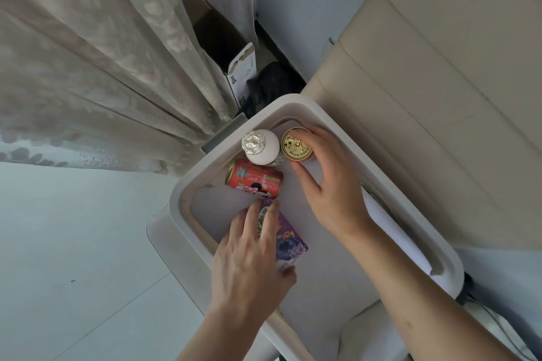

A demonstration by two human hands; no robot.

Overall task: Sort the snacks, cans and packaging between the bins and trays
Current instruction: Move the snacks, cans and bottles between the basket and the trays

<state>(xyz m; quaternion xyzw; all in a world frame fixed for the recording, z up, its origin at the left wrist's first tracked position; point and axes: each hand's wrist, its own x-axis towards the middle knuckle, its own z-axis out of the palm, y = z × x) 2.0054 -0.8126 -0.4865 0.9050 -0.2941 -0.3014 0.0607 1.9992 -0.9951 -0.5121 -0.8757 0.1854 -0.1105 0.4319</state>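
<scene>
Hands work inside a white plastic tray (181, 184): left hand (252, 261) grips a purple snack packet (291, 240), right hand (328, 184) curls round an upright gold-lidded can (296, 145). Lifting it straight up should spare the white bottle (261, 146) just beside.

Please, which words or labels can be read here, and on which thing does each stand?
"MINNIE MOUSE": lid of the gold-lidded can gripped by the right hand.
Red can: print too blurred to read.
Purple carton held by the left hand: characters too blurred to read.
White cardboard box: print too small to read.
</scene>
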